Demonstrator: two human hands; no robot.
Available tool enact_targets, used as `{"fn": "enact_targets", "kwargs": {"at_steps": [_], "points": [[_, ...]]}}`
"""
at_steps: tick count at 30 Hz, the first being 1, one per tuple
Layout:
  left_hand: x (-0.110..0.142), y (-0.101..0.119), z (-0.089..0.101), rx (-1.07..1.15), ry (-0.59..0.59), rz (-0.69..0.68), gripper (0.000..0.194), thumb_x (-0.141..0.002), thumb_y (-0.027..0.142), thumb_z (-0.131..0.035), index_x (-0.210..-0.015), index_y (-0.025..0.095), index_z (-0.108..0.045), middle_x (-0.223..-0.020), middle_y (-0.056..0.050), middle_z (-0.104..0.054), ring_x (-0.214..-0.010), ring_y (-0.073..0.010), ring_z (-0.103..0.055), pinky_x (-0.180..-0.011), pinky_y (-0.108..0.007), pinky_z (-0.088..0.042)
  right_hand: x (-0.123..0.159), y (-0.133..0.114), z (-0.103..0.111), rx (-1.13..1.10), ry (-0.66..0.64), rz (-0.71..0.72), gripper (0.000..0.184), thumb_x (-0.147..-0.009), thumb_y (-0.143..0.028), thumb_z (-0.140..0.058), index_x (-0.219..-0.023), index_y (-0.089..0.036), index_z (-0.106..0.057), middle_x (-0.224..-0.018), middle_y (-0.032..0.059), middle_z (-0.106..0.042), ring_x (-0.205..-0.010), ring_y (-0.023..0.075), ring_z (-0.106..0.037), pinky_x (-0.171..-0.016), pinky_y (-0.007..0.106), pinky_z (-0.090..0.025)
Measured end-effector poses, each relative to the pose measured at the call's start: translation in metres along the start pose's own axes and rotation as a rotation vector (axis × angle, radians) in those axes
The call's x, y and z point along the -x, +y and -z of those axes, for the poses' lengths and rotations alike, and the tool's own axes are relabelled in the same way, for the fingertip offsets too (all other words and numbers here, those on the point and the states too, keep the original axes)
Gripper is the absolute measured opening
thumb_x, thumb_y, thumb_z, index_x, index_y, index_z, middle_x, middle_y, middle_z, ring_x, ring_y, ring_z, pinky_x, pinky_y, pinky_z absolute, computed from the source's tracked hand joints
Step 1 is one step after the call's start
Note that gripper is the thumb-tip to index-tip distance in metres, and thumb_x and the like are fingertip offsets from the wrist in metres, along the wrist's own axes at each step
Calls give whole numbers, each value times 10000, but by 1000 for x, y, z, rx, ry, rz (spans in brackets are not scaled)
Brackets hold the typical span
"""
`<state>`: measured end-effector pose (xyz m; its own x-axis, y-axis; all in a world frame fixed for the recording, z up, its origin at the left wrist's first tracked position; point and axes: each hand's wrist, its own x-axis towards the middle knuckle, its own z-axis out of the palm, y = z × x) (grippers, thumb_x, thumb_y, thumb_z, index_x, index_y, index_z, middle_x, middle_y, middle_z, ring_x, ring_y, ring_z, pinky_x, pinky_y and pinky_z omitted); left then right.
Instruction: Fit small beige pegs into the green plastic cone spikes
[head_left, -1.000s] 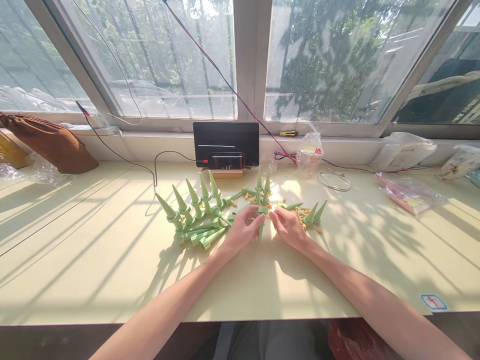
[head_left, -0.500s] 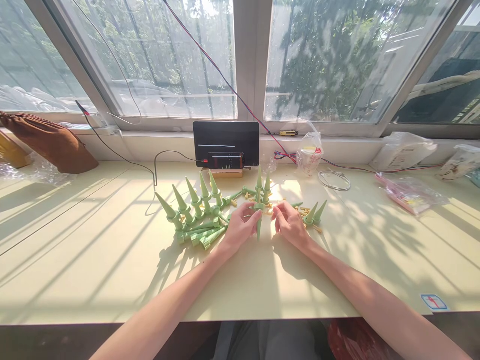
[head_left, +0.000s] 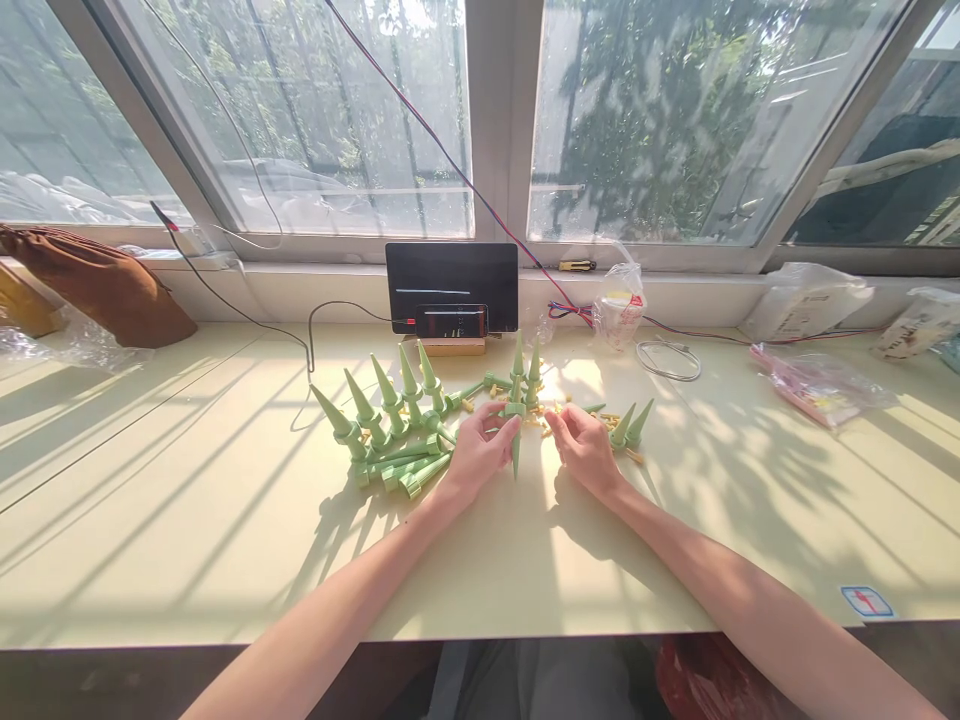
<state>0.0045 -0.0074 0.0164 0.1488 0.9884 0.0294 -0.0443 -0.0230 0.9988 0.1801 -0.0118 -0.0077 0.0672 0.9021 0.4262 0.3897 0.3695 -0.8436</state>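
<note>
My left hand point(head_left: 484, 450) pinches a green plastic spike point(head_left: 515, 450) by its collar, its pointed end hanging down. To its right, my right hand point(head_left: 585, 447) is closed with thumb and fingertips together; whatever sits in the pinch is too small to make out. Behind the hands stand a couple of green cone-tipped spikes point(head_left: 534, 375). Left of my left hand, several upright cone-tipped spikes point(head_left: 384, 385) form a row, with loose green tubes point(head_left: 417, 474) lying in front. Small yellow pegs point(head_left: 612, 423) are scattered beside my right hand, near two green cones point(head_left: 636, 424).
A tablet point(head_left: 453, 280) and a phone point(head_left: 451, 321) lean on a wooden stand point(head_left: 450, 347) at the back. A plastic-wrapped cup point(head_left: 619, 308), a coiled cable point(head_left: 669, 361) and a pink packet point(head_left: 814, 388) lie right. A brown pouch point(head_left: 112, 285) lies far left.
My right hand has shifted very slightly to the right and away from the spike. The left hand and its spike have moved a touch left.
</note>
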Motion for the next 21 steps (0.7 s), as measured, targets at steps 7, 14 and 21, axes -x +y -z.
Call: {"fn": "enact_targets", "kwargs": {"at_steps": [7, 14, 21], "points": [[0, -1, 0, -2, -14, -12, 511, -763, 499, -728, -1133, 181, -577, -620, 43, -562, -409, -76, -435, -426, -229, -357, 0, -5, 0, -54, -59, 40, 333, -917, -515, -559, -999, -194, -604, -896, 64, -670, -577, 149, -631, -544, 282, -515], [0, -3, 1, -22, -61, -24, 515, -798, 517, -694, -1181, 213, -534, -697, 30, -582, -433, -73, -458, -426, -218, -377, 0, -7, 1, -43, -119, 53, 326, -950, -500, -504, -1014, -198, -606, -866, 70, -687, -626, 166, -651, -520, 270, -519], [1, -4, -1, -44, -123, -56, 446, -833, 496, -663, -1143, 223, -495, -739, 25, -591, -443, -76, -489, -414, -204, -386, 0, -3, -1, -51, -125, 88, 306, -954, -487, -503, -986, -198, -597, -762, 42, -650, -576, 151, -610, -494, 258, -502]]}}
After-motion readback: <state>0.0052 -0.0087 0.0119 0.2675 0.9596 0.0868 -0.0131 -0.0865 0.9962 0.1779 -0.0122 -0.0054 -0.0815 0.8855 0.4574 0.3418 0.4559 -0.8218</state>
